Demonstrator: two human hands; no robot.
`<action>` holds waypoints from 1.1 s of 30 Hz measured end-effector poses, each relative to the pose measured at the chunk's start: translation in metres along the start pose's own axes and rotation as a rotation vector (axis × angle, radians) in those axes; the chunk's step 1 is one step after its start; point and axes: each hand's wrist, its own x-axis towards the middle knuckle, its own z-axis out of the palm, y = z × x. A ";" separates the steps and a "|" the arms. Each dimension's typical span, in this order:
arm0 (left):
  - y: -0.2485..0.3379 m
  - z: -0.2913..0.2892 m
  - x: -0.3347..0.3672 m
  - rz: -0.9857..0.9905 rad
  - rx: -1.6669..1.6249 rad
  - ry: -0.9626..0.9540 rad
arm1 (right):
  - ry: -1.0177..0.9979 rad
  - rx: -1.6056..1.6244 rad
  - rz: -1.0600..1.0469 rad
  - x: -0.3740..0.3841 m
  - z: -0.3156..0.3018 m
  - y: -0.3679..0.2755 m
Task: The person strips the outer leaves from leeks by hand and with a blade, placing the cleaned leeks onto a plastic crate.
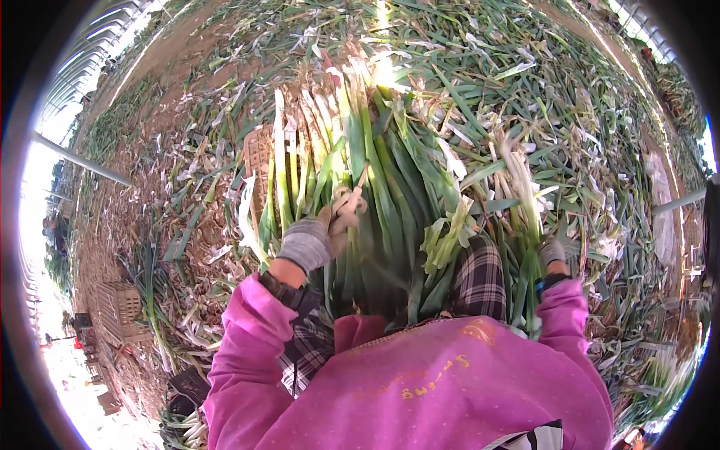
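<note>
A thick bundle of leeks point(397, 187) lies across my lap, white root ends pointing away and green leaves toward me. My left hand point(322, 232), in a grey glove with pale fingers, is at the left side of the bundle. Its fingers are bent together over the stalks; whatever they pinch is too small to make out. On the right, my right hand point(553, 253), also gloved, is closed at the side of some leek stalks point(527, 206). Their root ends are smeared by motion, and most of that hand's fingers are hidden.
Part of a tan plastic crate point(257, 154) shows behind the bundle's left edge. Cut leaves and trimmings point(495, 82) cover the ground all round. Another crate point(120, 311) stands at the far left, near loose leeks point(154, 300). Metal poles point(82, 159) rise at both sides.
</note>
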 end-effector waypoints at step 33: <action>-0.019 -0.037 0.050 0.034 0.009 -0.030 | 0.696 0.467 -0.781 0.003 -0.098 -0.400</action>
